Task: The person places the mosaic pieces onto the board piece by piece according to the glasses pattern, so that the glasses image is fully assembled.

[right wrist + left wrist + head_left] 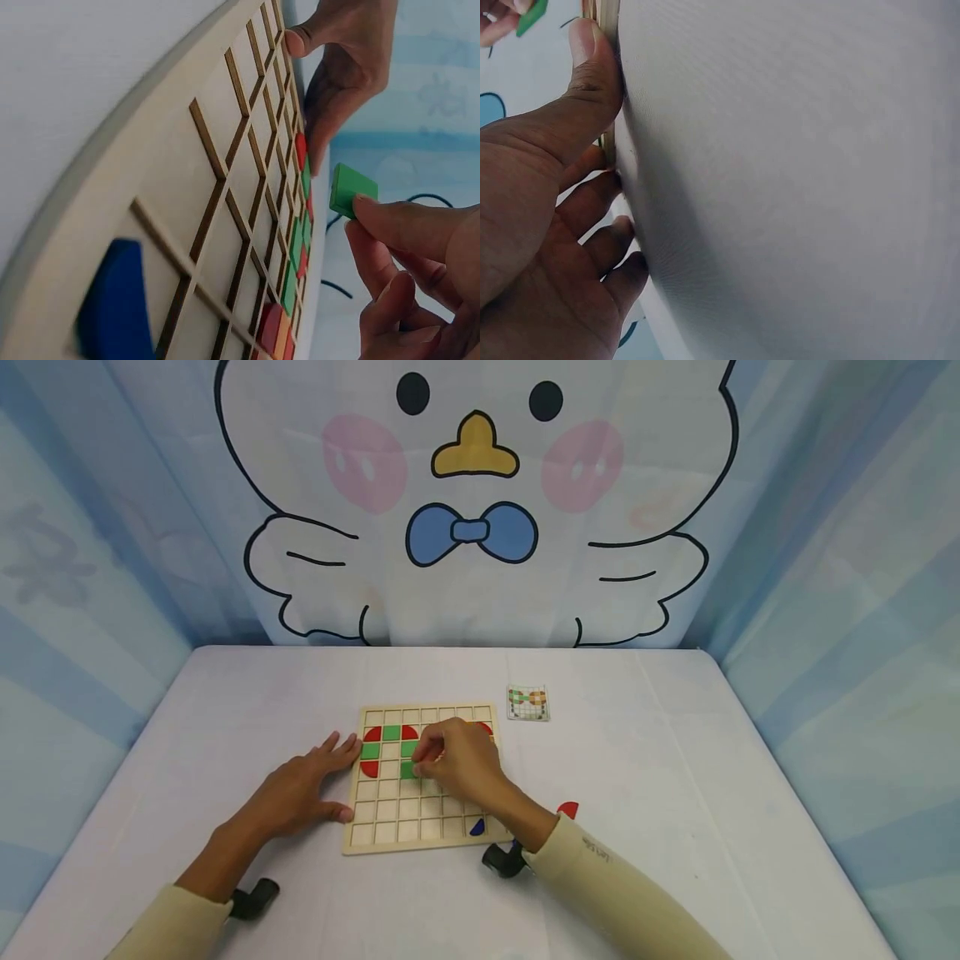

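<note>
A wooden grid board (386, 833) lies on the table with red quarter-round and green square pieces set in its upper cells. My left hand (300, 789) rests at the board's left edge, fingers spread and thumb touching its side. Above the grid, my right hand (467, 762) pinches a green square tile (354, 191) between thumb and fingers, and the tile is raised off the board. A blue rounded piece (477, 827) sits in the lower right of the grid. Part of the upper right of the board is hidden behind my right hand in the head view.
Behind the board, to its right, lies a small pattern card (528, 702). A red piece (568, 809) is on the white table beside my right sleeve. A printed curtain (472, 593) hangs behind the table.
</note>
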A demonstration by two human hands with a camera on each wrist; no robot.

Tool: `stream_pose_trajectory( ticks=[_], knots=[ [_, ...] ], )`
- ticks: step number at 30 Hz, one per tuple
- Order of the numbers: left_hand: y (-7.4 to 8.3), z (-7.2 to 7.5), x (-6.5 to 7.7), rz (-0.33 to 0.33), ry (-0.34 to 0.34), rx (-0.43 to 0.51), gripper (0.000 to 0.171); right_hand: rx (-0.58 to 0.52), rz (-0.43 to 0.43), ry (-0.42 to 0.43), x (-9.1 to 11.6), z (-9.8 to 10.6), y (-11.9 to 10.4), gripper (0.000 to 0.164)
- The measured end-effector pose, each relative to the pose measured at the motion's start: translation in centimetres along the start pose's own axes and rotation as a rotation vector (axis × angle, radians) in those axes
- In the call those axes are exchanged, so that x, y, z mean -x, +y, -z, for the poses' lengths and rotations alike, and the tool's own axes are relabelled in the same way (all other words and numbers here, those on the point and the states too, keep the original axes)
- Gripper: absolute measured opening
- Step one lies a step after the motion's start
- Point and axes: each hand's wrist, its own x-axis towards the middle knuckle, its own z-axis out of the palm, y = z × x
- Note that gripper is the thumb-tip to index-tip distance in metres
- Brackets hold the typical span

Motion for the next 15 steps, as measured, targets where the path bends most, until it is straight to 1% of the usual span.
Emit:
stream_pose_trajectory(
  ticks=[7,15],
  knots=[
    [0.1,0.2,0.0,0.008,-0.013,0.002,0.111,0.029,-0.022,-0.011,-2.0,-1.9,-0.4,0.016],
    [0.1,0.1,0.0,-0.001,-0.003,0.009,0.110,0.067,-0.016,-0.011,-2.9,-3.4,-0.7,0.017]
  ],
)
